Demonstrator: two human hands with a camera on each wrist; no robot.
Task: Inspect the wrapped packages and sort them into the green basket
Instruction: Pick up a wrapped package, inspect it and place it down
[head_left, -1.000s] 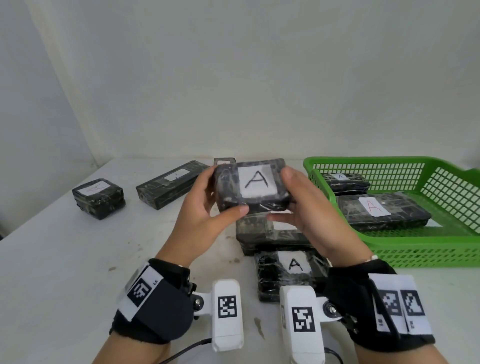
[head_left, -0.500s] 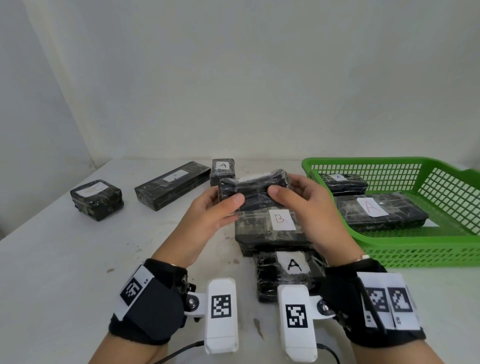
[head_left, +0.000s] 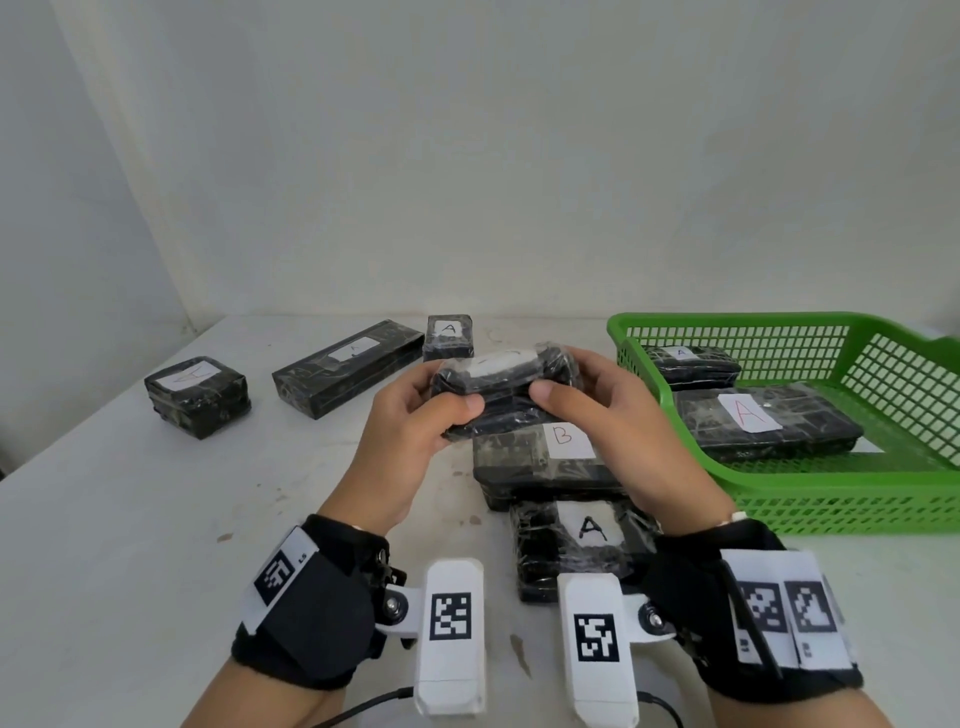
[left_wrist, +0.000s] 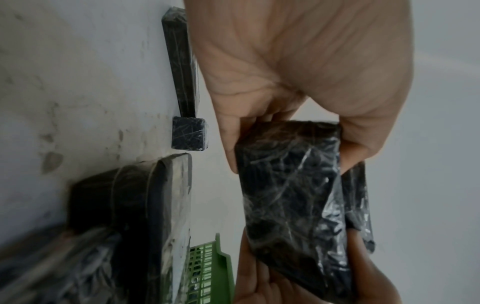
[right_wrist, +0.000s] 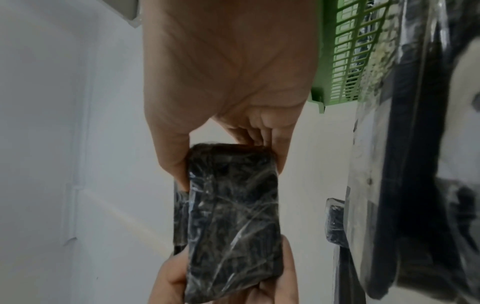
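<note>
Fingers (head_left: 457, 402) of both hands curled round small wrapped package (head_left: 501, 384), held above surface (head_left: 130, 519) centre, label tipped away. We judge: keep grip at ends, check wrap, then carry right over green basket (head_left: 852, 499) near edge.

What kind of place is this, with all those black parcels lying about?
Probably a bare sorting or test bench, not a home: a plain white table against blank white walls, black film-wrapped packages with lettered white labels, and a green plastic mesh basket already holding two of them.
</note>
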